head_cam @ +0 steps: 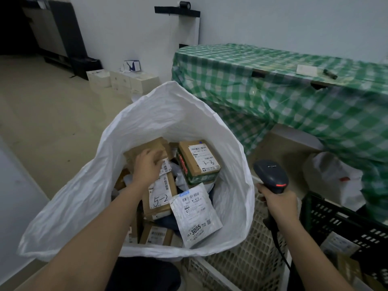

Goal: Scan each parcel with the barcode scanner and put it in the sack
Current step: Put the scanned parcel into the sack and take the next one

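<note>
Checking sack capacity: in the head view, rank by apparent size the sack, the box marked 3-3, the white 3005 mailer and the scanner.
1. sack
2-3. white 3005 mailer and box marked 3-3: look alike, not ranked
4. scanner, though nearness makes this unsure

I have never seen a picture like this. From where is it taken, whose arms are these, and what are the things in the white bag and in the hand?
There is one picture, taken by a camera worn on a person's head, looking forward and down, so the two bare arms are that person's own. There is no robot. The left hand reaches into an open white sack and rests on a brown parcel. The sack already holds other parcels, such as a box marked 3-3, one marked 5-2 and a flat white mailer. The right hand grips a black barcode scanner with a red light. Below it are a pale crate and a black crate. Behind stands a table under a green checked cloth.
</note>
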Action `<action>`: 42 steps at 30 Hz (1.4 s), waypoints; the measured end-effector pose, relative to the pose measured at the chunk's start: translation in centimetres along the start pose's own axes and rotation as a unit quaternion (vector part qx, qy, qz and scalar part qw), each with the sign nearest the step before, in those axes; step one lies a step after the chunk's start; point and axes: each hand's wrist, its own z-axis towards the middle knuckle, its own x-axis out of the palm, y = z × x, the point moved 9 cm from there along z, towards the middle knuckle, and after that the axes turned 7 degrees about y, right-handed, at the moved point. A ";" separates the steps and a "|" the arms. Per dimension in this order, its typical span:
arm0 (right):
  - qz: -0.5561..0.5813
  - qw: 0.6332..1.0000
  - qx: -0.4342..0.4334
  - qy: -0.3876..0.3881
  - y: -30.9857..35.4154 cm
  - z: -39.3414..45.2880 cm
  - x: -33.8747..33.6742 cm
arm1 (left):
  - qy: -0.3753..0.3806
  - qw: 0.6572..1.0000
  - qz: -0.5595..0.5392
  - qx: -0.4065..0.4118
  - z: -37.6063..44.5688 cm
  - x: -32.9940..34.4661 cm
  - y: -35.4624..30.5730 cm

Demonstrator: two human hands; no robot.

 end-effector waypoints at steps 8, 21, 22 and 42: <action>0.019 1.000 0.020 -0.004 -1.0 -1.0 -2.3 | 0.007 0.972 -0.231 -0.048 -4.4 -1.3 -3.5; 0.013 0.997 0.063 -0.032 -4.5 -6.6 -15.6 | 0.156 0.930 -0.308 0.127 -14.8 6.5 -22.4; 0.019 0.997 0.067 -0.042 -5.3 -7.2 -17.1 | 0.181 0.926 -0.306 0.126 -15.6 8.4 -23.7; 0.079 0.954 0.214 -0.193 -25.5 -7.3 -32.0 | 0.584 0.804 -0.076 0.074 -31.0 47.9 -28.1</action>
